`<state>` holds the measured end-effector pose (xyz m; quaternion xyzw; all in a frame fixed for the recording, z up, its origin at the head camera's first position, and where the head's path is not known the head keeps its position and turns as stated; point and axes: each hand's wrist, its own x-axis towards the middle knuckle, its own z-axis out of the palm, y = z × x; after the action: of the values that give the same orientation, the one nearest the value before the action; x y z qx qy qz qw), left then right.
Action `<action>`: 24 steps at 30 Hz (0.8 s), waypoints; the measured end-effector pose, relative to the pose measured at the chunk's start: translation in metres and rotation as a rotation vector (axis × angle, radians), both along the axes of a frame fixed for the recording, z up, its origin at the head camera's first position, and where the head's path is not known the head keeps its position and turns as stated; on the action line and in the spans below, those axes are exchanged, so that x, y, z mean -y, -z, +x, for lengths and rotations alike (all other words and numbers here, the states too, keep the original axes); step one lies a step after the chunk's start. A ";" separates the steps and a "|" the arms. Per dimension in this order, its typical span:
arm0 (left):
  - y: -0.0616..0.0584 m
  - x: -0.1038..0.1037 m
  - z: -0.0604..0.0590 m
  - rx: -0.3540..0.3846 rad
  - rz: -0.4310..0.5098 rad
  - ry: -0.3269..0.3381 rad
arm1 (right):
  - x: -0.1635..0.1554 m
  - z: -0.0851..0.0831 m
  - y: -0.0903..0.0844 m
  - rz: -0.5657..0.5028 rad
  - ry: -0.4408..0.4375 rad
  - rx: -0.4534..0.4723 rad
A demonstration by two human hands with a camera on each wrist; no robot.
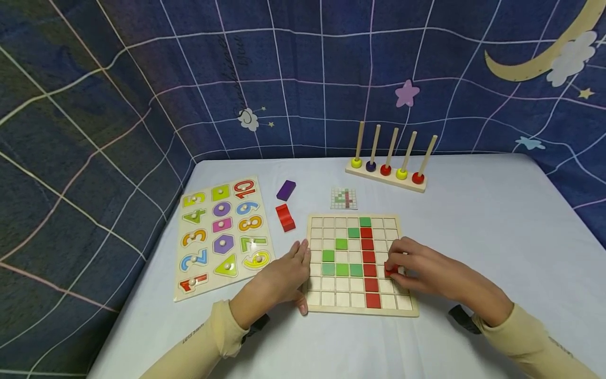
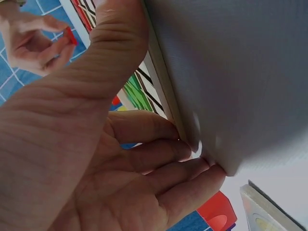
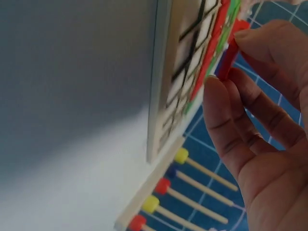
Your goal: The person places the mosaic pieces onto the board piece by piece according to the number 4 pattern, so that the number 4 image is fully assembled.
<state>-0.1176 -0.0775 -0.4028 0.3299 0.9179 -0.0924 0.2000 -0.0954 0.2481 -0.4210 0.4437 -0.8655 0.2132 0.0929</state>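
A wooden grid board (image 1: 362, 311) lies on the white table. A column of red tiles (image 1: 368, 257) fills part of it, and green tiles (image 1: 342, 269) form a diagonal and a short row to the left. My left hand (image 1: 286, 273) rests along the board's left edge, fingers extended and touching the frame. Over the right side of the grid, my right hand (image 1: 426, 266) pinches a red tile (image 3: 231, 55) between thumb and fingertips. Just beyond the board lies a small pattern card (image 1: 343, 198) printed with a similar grid.
A number and shape puzzle board (image 1: 177, 273) lies at the left. A purple block (image 1: 286, 190) and a red curved block (image 1: 285, 218) sit between the two boards. At the back right stands a peg rack (image 1: 385, 179) with coloured beads.
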 end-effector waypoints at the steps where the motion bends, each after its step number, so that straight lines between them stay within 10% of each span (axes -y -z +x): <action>1: 0.000 0.000 0.000 -0.002 -0.001 0.002 | 0.002 -0.001 0.003 -0.008 -0.009 0.002; 12: 0.000 -0.002 0.001 -0.002 -0.001 0.009 | 0.005 0.002 0.011 -0.009 0.041 0.092; 24: 0.002 -0.002 -0.003 0.009 0.021 0.014 | 0.007 0.008 0.010 0.033 0.117 -0.014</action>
<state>-0.1203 -0.0759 -0.4044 0.3389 0.9156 -0.0825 0.1999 -0.0873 0.2415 -0.4309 0.3953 -0.8927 0.1900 0.1041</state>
